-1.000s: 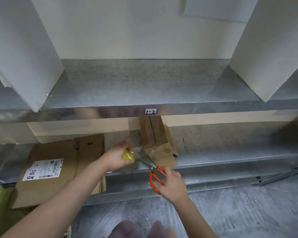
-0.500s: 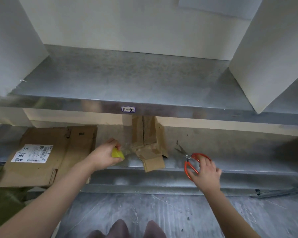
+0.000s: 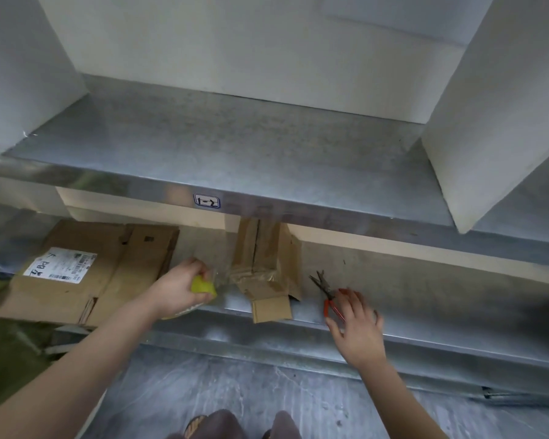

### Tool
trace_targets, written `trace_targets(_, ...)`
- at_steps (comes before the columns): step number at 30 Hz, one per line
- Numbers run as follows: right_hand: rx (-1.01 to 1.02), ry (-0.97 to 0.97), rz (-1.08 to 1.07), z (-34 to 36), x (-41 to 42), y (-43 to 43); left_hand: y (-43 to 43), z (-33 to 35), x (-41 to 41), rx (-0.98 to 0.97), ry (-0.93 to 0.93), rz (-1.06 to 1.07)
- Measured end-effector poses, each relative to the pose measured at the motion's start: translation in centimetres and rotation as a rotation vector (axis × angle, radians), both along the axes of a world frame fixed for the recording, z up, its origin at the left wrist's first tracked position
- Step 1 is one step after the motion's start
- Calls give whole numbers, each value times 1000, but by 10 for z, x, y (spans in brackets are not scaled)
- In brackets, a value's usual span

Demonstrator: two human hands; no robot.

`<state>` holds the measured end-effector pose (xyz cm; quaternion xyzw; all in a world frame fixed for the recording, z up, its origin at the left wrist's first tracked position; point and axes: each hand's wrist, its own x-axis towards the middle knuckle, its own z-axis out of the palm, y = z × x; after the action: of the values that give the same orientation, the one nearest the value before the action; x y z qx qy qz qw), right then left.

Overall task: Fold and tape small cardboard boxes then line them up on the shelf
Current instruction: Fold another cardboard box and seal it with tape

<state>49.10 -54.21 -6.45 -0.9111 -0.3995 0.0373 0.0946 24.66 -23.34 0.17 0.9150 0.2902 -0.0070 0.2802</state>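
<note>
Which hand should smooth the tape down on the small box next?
Probably the right. The right hand is open, fingers spread over the scissors lying on the shelf, just beside the box. The left hand grips the yellow tape roll, so it is busy.

The lower metal shelf [image 3: 425, 299] carries a small cardboard box [image 3: 267, 267] near its middle. A flattened cardboard [image 3: 114, 280] with a white label lies at 9 o'clock of this box, and red-handled scissors [image 3: 325, 289] at 3 o'clock.
</note>
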Motion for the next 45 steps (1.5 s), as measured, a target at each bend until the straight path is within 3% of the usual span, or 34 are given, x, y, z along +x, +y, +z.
trace_targets(10, 236, -120, 209, 63, -90, 70, 11, 14, 3, -21, 1, -47)
trace_targets(14, 210, -131, 259, 75, -112, 113, 14, 17, 3, -43, -4, -85)
trace_targets(19, 140, -105, 204, 67, -124, 130, 21, 11, -4, -71, -47, -114)
trace_targets(28, 229, -91, 128, 51, -111, 113, 22, 8, 8, -186, -106, -248)
trace_targets(41, 162, 16, 138, 54, -100, 104, 38, -3, 41, 154, 24, -326)
trace_targets(45, 159, 16, 137, 60, -106, 111, 55, 11, 34, 78, -25, -255)
